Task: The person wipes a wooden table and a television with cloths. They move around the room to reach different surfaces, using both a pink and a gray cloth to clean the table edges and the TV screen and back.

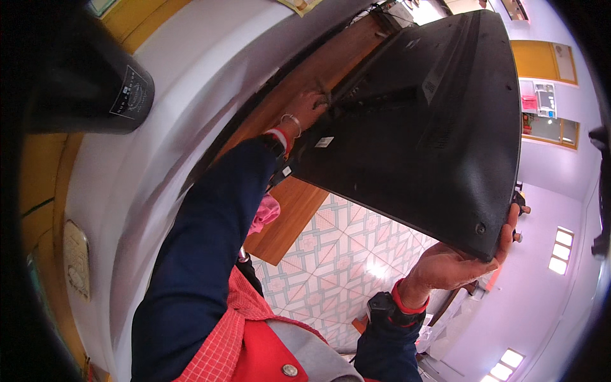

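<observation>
A large black flat-screen television (405, 143) is tilted, with its back towards me and its lower edge near a wooden shelf (296, 215). My right hand (448, 270) grips one corner of it, thumb on the near side and fingers round the edge. Behind the set, my left hand (308, 105) reaches over the shelf beside dark cables or fittings (324, 98); its fingertips are partly hidden, so what it holds is unclear. A small black device with a white patch (285, 171) is near my left wrist. Pink cloth (267, 213) shows beside my left sleeve.
A pale wall (191, 81) runs close along the left, with a black container (129, 95) bearing writing. Papers and cables (398, 14) are at the shelf's far end. Below lies a patterned tiled floor (324, 258). People (521, 204) are in the background at right.
</observation>
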`<state>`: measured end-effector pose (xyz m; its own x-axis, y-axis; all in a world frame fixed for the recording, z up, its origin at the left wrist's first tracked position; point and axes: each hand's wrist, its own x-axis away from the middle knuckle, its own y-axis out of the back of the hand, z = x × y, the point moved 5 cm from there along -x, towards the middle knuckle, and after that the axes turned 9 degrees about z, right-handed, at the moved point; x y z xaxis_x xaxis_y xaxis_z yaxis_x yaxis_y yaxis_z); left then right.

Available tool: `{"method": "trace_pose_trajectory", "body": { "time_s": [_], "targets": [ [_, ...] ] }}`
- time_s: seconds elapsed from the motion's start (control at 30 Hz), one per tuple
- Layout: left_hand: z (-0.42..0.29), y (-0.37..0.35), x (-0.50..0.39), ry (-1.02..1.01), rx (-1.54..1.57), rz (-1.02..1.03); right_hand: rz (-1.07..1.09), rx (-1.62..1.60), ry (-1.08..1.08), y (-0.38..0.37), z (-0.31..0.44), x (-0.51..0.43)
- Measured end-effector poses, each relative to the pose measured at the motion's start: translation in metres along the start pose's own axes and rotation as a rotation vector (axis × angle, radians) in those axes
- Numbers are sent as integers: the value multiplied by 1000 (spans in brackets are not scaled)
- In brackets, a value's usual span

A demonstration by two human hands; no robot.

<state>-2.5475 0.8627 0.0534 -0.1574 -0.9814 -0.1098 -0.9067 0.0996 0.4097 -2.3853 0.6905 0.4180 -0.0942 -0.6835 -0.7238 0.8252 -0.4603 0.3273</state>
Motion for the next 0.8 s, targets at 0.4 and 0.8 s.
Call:
{"method": "trace_pose_trajectory", "body": {
  "time_s": [0.4, 0.8],
  "targets": [
    [-21, -20, 26, 1, -408, 345, 29, 86, 52, -2, 1, -2],
    [-6, 22, 100, 269, -10, 386, 79, 141, 88, 2, 4, -8]
  ]
}}
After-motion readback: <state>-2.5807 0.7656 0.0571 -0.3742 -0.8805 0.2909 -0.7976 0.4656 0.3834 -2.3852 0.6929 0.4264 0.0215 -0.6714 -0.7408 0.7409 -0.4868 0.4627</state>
